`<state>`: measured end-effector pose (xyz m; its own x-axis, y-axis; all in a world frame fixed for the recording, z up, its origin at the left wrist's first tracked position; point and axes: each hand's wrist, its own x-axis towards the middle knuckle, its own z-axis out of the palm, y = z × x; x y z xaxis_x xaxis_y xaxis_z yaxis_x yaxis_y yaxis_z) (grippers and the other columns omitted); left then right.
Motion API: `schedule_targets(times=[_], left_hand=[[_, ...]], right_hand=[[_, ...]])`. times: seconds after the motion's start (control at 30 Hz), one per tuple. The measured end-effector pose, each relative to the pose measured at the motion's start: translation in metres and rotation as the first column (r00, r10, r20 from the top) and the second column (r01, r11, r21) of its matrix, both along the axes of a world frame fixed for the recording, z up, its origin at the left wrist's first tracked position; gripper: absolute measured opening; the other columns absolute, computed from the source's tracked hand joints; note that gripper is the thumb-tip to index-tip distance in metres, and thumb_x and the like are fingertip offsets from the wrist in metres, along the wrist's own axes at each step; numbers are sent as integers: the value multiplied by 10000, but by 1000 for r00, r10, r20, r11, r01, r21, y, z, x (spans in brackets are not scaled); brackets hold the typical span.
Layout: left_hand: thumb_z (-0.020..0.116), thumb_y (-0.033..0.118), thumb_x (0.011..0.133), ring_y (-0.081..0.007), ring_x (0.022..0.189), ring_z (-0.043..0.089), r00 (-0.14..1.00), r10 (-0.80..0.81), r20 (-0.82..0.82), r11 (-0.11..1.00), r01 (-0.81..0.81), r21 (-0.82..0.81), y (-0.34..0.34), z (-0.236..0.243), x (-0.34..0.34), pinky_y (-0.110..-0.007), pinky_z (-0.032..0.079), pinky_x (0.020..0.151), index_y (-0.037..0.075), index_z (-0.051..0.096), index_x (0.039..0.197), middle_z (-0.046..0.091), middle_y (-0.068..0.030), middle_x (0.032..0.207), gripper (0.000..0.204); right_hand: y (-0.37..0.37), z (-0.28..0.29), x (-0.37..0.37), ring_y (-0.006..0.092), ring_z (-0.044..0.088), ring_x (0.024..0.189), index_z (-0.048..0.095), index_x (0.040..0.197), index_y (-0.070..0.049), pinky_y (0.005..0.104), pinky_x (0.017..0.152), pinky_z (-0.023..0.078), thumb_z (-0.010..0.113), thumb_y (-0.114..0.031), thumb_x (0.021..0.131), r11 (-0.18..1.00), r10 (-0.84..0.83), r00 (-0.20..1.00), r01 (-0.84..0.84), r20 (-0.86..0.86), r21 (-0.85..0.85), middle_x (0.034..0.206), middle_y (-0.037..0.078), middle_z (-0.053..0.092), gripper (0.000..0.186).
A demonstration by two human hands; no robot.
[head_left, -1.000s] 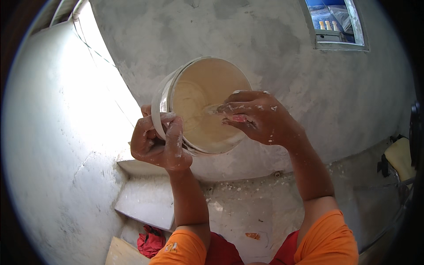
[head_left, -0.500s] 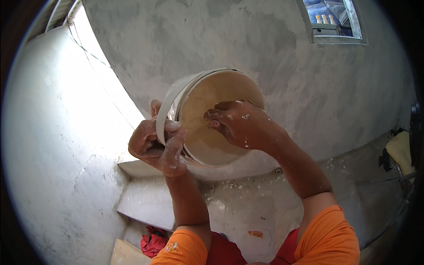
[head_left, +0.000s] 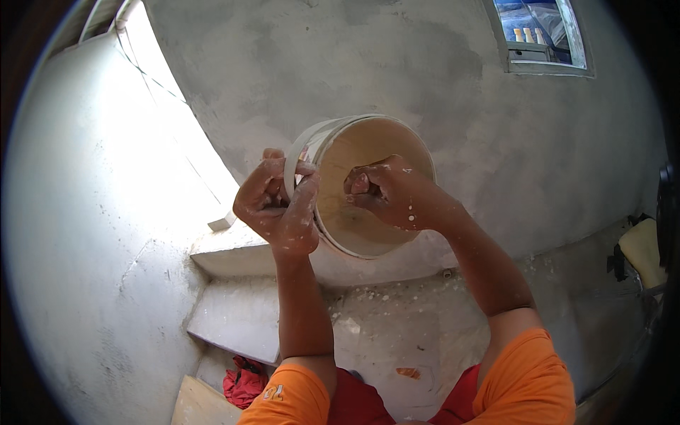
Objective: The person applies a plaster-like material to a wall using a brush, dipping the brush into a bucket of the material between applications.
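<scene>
The person holds up one round white plastic bucket (head_left: 368, 185), tilted so that its open mouth faces the camera and its cream-coloured inside shows. The left hand (head_left: 278, 209) grips the rim on the near left side: its fingers (head_left: 306, 205) are closed over the edge, the thumb outside on the wall, so the bucket hangs from this grip in the air, well above the concrete steps (head_left: 237, 312). The right hand (head_left: 397, 195) is inside the mouth, its fingers curled shut; whether they pinch something small or only press on the inner wall, I cannot tell. Both hands are spotted with white paint or plaster. I judge that the step in hand is cleaning or scraping the inside of the bucket; the next move probably needs the left hand to keep the rim steady, while the right fingers go along the inner wall toward the bottom. Counted: one bucket, two hands, two steps below the fingers, one small window (head_left: 542, 35) far above right of them, one red cloth (head_left: 244, 379) on the floor below the left fingers.
</scene>
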<state>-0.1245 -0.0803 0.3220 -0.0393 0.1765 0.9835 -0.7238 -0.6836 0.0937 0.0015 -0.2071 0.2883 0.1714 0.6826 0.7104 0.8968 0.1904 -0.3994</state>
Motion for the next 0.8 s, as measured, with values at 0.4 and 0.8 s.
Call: schedule_targets(times=[0.4,0.8], left_hand=[[642,-22,764,-47,573,428,654,59,-754,954,-259,-150,36,-8,29,-237,341,537,-33,709,831,605,-3,678,95],[619,15,802,-118,679,513,717,-117,-687,897,-221,-383,42,-36,60,-247,414,618,-43,735,968,631,-58,769,211]], right_hand=[[-34,10,60,142,686,652,651,974,57,239,623,592,690,-147,918,883,318,735,1,-599,469,782,108,680,215],[4,-61,140,157,631,698,589,971,14,228,596,596,633,-103,929,812,518,131,235,-845,535,843,86,600,132]])
